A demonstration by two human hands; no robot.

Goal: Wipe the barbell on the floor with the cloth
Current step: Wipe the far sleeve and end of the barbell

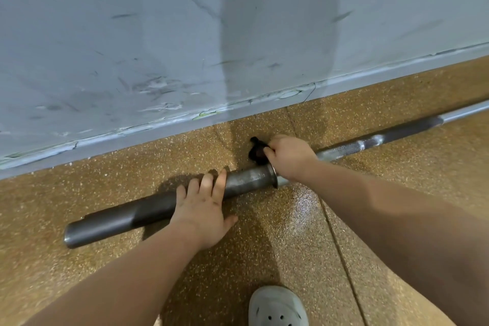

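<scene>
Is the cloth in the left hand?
No, the dark cloth is gripped in the right hand by the barbell collar, while the left hand rests flat on the sleeve.

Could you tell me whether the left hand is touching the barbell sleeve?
Touching. The head view shows the left hand lying flat across the barbell sleeve, fingers draped over its top with no gap.

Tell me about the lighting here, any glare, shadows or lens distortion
Head view: glare patch on the speckled floor just in front of the barbell; a broad soft shadow runs up the wall; the left hand shadows the sleeve; wide-angle bending curves the baseboard and bar; the dark cloth lacks detail.
</scene>
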